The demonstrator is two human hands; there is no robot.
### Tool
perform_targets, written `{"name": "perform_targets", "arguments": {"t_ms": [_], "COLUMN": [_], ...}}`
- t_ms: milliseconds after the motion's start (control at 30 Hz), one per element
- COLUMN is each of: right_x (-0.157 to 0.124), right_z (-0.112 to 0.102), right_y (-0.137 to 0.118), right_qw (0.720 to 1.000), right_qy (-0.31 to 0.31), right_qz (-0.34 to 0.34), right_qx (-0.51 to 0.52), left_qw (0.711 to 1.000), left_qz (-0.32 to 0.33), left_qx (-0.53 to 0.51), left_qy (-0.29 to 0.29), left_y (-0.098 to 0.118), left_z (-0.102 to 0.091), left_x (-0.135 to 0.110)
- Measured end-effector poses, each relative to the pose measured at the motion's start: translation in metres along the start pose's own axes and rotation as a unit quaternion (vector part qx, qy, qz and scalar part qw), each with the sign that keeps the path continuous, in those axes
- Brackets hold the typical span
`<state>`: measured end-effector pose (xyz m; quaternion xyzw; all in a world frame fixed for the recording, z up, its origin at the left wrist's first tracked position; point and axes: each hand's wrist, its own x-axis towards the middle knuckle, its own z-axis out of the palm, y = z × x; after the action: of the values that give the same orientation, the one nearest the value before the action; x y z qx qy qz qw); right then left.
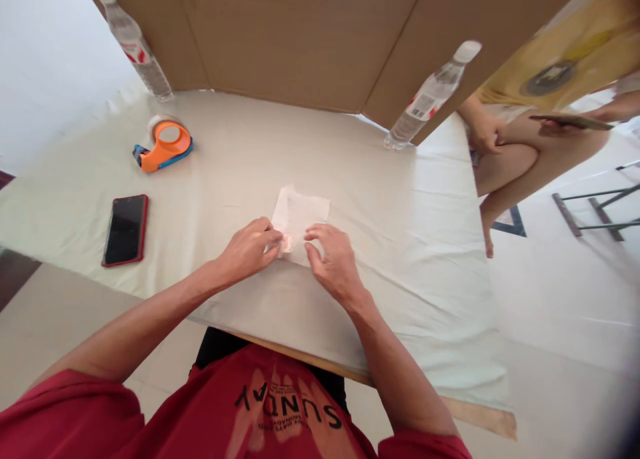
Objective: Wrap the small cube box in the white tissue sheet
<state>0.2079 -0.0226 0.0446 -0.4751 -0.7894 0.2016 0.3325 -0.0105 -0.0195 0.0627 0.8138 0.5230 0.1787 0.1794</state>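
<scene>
A thin white sheet, like a tissue or soft paper [307, 209], lies on the cloth in front of me with its left part folded over. Near its lower left edge is a small pinkish-white piece [287, 243], too small to name. My left hand [250, 247] is at that edge, thumb and forefinger closed on the small piece. On the sheet's right side rests my right hand [336, 262], its fingers curved and the thumb apart from them, with nothing seen between.
An orange and blue tape dispenser [167, 145] and a red-cased phone [126, 231] lie to the left. Two water bottles [137, 49], [430, 99] stand before a cardboard screen [295, 39]. At right, a seated person [545, 112] holds a flat object. The table's front edge is close to me.
</scene>
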Motion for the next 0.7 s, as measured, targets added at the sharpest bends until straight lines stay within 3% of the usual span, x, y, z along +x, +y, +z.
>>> {"name": "perform_targets", "arguments": {"t_ms": [67,133,233,467,700], "right_x": [-0.012,-0.022,-0.027,-0.011,-0.006], "right_z": [-0.009,-0.014,-0.011,0.008,0.025], "right_y": [0.011,0.018,0.018,0.006,0.014], "right_qw": [0.994,0.978,0.958,0.946,0.951], "right_qy": [0.019,-0.012,-0.057,-0.061,0.019], "right_qz": [0.107,0.207,0.281,0.317,0.299], "right_qx": [-0.004,-0.005,-0.011,-0.013,0.083], "left_qw": [0.998,0.995,0.994,0.997,0.997], "left_qz": [0.043,0.07,0.067,0.022,0.008], "left_qx": [0.029,0.035,0.039,0.042,0.077], "left_qy": [0.04,0.062,0.072,0.057,-0.011], "left_y": [-0.003,-0.005,-0.003,0.009,0.009], "left_z": [0.007,0.012,0.017,0.023,0.015], "left_x": [-0.004,-0.007,-0.009,-0.009,-0.002]}}
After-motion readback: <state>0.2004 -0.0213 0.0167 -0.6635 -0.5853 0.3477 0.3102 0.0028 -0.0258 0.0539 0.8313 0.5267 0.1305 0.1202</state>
